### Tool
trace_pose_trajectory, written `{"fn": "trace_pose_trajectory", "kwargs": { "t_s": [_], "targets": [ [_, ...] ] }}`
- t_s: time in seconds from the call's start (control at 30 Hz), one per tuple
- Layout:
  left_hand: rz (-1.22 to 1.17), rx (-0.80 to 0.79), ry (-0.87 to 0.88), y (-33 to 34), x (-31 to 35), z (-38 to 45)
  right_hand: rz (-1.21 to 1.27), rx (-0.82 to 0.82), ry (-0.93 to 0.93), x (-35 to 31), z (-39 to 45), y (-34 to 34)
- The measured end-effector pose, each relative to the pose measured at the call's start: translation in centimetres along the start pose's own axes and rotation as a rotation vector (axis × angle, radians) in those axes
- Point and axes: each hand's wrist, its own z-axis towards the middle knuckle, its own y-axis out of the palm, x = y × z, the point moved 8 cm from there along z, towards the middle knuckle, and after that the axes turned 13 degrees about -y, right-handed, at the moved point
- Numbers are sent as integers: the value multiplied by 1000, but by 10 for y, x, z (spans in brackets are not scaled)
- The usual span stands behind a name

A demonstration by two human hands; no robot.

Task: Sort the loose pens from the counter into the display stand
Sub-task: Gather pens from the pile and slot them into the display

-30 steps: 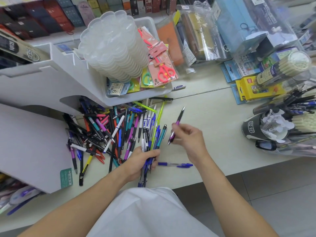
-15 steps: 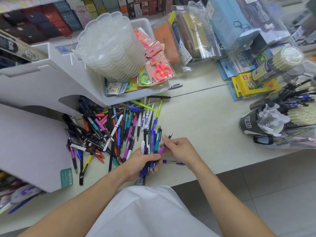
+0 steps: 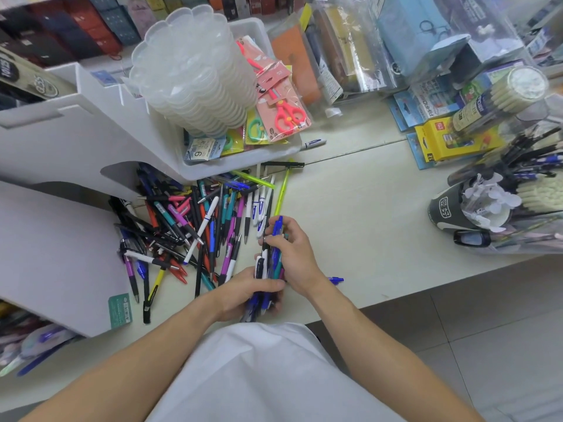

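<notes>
A heap of loose pens [image 3: 189, 229] in many colours lies on the pale counter [image 3: 365, 214], in front of the white display stand [image 3: 76, 141]. My left hand [image 3: 243, 292] grips a bundle of pens [image 3: 269, 266] near the counter's front edge. My right hand [image 3: 294, 251] curls round the upper part of the same bundle, with a blue pen sticking up past its fingers. One blue pen [image 3: 335, 280] lies alone on the counter just right of my right wrist.
A stack of clear plastic trays [image 3: 195, 71] and packed scissors [image 3: 286, 114] sit in a white bin on the stand. Tubs of pens [image 3: 518, 184] and a dark cup [image 3: 451, 211] crowd the right side. A white marker [image 3: 313, 144] lies behind the heap.
My right hand carried a purple pen down and left to the bundle in my left hand and now holds the bundle's top. The lone blue pen stays on the counter.
</notes>
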Motion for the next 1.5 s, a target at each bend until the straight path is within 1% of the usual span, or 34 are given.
{"fn": "trace_pose_trajectory", "kwargs": {
  "t_s": [0.1,0.17,0.23,0.3,0.37,0.43,0.5,0.63,0.7,0.73,0.8,0.87,0.93,1.0,1.1,1.2,1.27,1.4,1.5],
  "targets": [
    [-51,-58,-6,-6,-11,-3,23,14,26,14,-4,4],
    [61,-38,9,-12,-16,-5,10,10,27,17,-7,7],
    [246,41,20,-19,-18,-8,-19,-8,47,19,-12,11],
    [368,140,1,-25,-19,-11,-48,-25,48,21,-17,14],
    [375,241,-16,-30,-19,-13,-52,-32,21,23,-18,15],
    [255,280,-4,-31,-18,-13,-24,-35,7,22,-16,16],
    [94,247,21,-27,-12,-13,40,-21,11,16,-10,16],
    [-15,174,45,-16,15,-11,112,-40,8,-5,11,21],
    [-102,113,-20,-9,22,-8,28,-71,-27,-12,22,19],
    [-128,84,-62,-7,21,-6,-75,-91,-67,-15,25,16],
    [-145,25,-121,-6,15,-3,-213,-122,-147,-17,24,13],
    [-136,-25,-148,-9,3,-1,-232,-141,-173,-8,14,12],
    [-117,-67,-168,-12,-12,-2,-212,-156,-143,7,3,13],
    [-118,-92,-183,-15,-29,-5,-168,-162,-53,27,-9,13],
    [-160,-20,-143,-22,-44,-8,-103,-163,47,41,-22,16],
    [-181,88,-79,-23,-38,-11,3,-166,133,39,-27,22],
    [-147,96,-38,-20,-27,-14,16,-161,166,32,-23,21],
    [-23,3,65,-12,7,-34,-199,-265,5,-15,-9,24],
    [15,-9,146,-11,26,-58,-292,-342,-101,-53,-2,31]
  ]
}}
